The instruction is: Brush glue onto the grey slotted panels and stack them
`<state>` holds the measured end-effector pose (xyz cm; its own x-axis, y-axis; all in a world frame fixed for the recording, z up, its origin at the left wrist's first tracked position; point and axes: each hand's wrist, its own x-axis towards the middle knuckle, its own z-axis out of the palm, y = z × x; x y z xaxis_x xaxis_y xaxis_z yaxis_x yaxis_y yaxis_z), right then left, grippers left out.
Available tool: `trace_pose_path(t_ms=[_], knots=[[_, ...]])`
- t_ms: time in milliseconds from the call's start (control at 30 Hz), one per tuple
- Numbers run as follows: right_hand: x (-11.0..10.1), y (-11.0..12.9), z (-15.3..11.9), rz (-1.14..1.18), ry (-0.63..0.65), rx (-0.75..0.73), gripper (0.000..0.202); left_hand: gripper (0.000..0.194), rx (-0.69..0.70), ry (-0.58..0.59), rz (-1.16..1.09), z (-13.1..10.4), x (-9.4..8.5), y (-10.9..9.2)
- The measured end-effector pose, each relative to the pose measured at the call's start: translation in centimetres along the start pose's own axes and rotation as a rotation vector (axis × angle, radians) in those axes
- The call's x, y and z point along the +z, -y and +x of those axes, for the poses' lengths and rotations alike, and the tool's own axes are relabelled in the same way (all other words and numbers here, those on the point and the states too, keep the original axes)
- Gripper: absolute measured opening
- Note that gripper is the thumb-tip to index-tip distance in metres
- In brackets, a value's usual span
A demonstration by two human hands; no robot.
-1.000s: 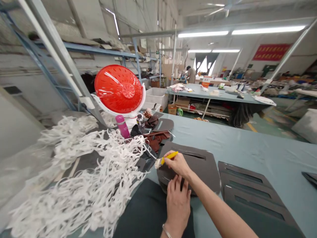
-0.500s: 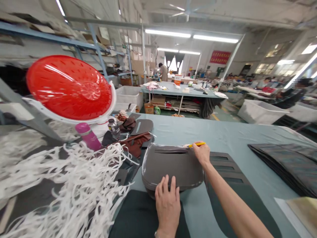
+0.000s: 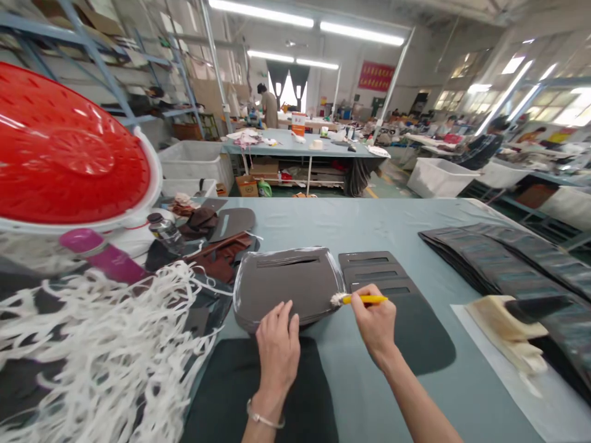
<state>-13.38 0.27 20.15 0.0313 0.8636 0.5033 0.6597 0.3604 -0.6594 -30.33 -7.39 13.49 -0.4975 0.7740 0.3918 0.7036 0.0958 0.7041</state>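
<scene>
A dark grey rounded panel with a slot [image 3: 290,284] lies on top of a small stack in the middle of the table, with a wet whitish line along its rim. My left hand [image 3: 278,346] presses flat on its near edge. My right hand [image 3: 376,320] grips a yellow-handled brush [image 3: 359,299], and the bristles touch the panel's right edge. More slotted grey panels [image 3: 373,271] lie fanned out just to the right, under my right hand.
A heap of white strips [image 3: 96,344] covers the left. Behind it stand a red fan [image 3: 69,154], a pink bottle [image 3: 104,255] and brown scraps [image 3: 221,252]. Long rows of grey panels [image 3: 498,258] lie right, near a cream block [image 3: 503,317]. People work at far tables.
My right hand has carried the brush from the panel's left edge, over its top right corner, down to its right edge. My view has swung to the right. My left hand stays pressed down.
</scene>
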Motion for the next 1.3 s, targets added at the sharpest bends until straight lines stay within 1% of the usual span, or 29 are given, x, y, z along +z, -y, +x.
trace_pose_path(t_ms=[67, 133, 200, 233, 267, 300, 367, 433, 467, 500, 533, 567, 600, 633, 700, 733, 767, 800, 833, 867, 933, 967, 1000, 1033, 1067, 1133, 1200, 1233, 1300], knots=[[1.9, 3.4, -2.5, 0.179, 0.111, -0.103, 0.016, 0.039, -0.081, -0.017, -0.219, 1.6, -2.0, 1.0], [5.0, 6.6, -4.8, 0.368, 0.29, -0.229, 0.014, 0.042, -0.164, -0.06, -0.335, 3.4, -3.9, 2.4], [7.4, 8.2, -6.5, 0.484, 0.415, -0.313, 0.015, 0.042, -0.21, -0.027, -0.288, 5.0, -5.3, 4.0], [8.0, 8.1, -6.9, 0.501, 0.437, -0.321, 0.015, 0.041, -0.214, 0.016, -0.219, 5.5, -5.7, 4.7], [7.9, 7.4, -6.9, 0.49, 0.438, -0.306, 0.015, 0.04, -0.205, 0.059, -0.134, 5.9, -5.9, 5.3], [7.3, 6.2, -6.6, 0.459, 0.416, -0.275, 0.014, 0.038, -0.186, 0.089, -0.042, 6.1, -5.9, 5.8], [4.7, 2.8, -5.1, 0.355, 0.32, -0.192, 0.012, 0.037, -0.133, 0.098, 0.121, 6.1, -5.4, 6.1], [1.8, 0.0, -3.1, 0.209, 0.108, -0.105, 0.014, 0.037, -0.085, 0.076, 0.263, 5.6, -4.6, 5.6], [1.0, -0.7, -2.1, 0.155, 0.003, -0.07, 0.014, 0.037, -0.064, 0.063, 0.331, 5.2, -4.2, 5.1], [0.8, -0.7, -1.3, 0.138, -0.074, -0.049, 0.015, 0.037, -0.044, 0.05, 0.396, 4.9, -3.8, 4.6], [1.5, 0.0, -0.7, 0.161, -0.102, -0.046, 0.015, 0.037, -0.023, 0.038, 0.454, 4.5, -3.4, 4.0], [2.9, 1.3, -0.3, 0.218, -0.081, -0.062, 0.015, 0.036, -0.006, 0.022, 0.503, 4.2, -3.0, 3.4], [4.9, 2.9, 0.0, 0.302, -0.021, -0.092, 0.016, 0.036, 0.004, 0.006, 0.543, 4.0, -2.7, 2.9], [7.2, 4.7, 0.1, 0.379, 0.078, -0.127, 0.018, 0.035, 0.009, -0.003, 0.575, 3.8, -2.5, 2.6], [11.5, 7.7, 0.2, 0.473, 0.226, -0.179, 0.017, 0.034, 0.003, -0.015, 0.615, 3.6, -2.1, 2.2], [13.0, 8.4, 0.4, 0.484, 0.279, -0.189, 0.017, 0.033, -0.003, -0.022, 0.621, 3.6, -2.0, 2.2], [13.9, 8.4, 0.8, 0.474, 0.303, -0.187, 0.017, 0.033, -0.008, -0.033, 0.619, 3.6, -1.9, 2.3], [14.1, 7.8, 1.4, 0.437, 0.297, -0.174, 0.017, 0.033, -0.009, -0.044, 0.609, 3.6, -1.9, 2.4], [13.6, 6.7, 2.1, 0.373, 0.256, -0.148, 0.017, 0.033, -0.006, -0.056, 0.597, 3.7, -1.8, 2.6], [12.8, 5.4, 3.0, 0.288, 0.177, -0.11, 0.017, 0.034, -0.003, -0.066, 0.586, 3.7, -1.8, 2.8], [10.8, 3.2, 4.6, 0.097, -0.043, -0.018, 0.018, 0.034, 0.0, -0.077, 0.578, 3.9, -1.6, 2.9], [10.2, 2.7, 5.1, 0.035, -0.138, 0.01, 0.018, 0.033, -0.002, -0.08, 0.581, 3.9, -1.6, 2.9], [10.1, 2.8, 5.4, 0.022, -0.188, 0.009, 0.019, 0.033, -0.007, -0.081, 0.585, 3.9, -1.6, 2.9], [10.5, 3.4, 5.4, 0.058, -0.183, -0.024, 0.019, 0.033, -0.009, -0.08, 0.59, 3.9, -1.6, 2.7], [11.4, 4.5, 5.2, 0.128, -0.123, -0.086, 0.019, 0.033, -0.009, -0.076, 0.597, 3.9, -1.6, 2.6], [13.9, 6.8, 4.6, 0.272, 0.074, -0.222, 0.019, 0.034, 0.002, -0.067, 0.616, 3.8, -1.6, 2.4], [15.7, 7.9, 4.5, 0.29, 0.202, -0.25, 0.018, 0.034, 0.013, -0.077, 0.641, 3.7, -1.6, 2.4], [16.0, 7.7, 4.8, 0.254, 0.207, -0.225, 0.018, 0.034, 0.014, -0.092, 0.652, 3.6, -1.6, 2.5], [14.9, 5.7, 6.0, 0.129, 0.106, -0.145, 0.018, 0.034, 0.012, -0.129, 0.661, 3.6, -1.5, 2.6]])
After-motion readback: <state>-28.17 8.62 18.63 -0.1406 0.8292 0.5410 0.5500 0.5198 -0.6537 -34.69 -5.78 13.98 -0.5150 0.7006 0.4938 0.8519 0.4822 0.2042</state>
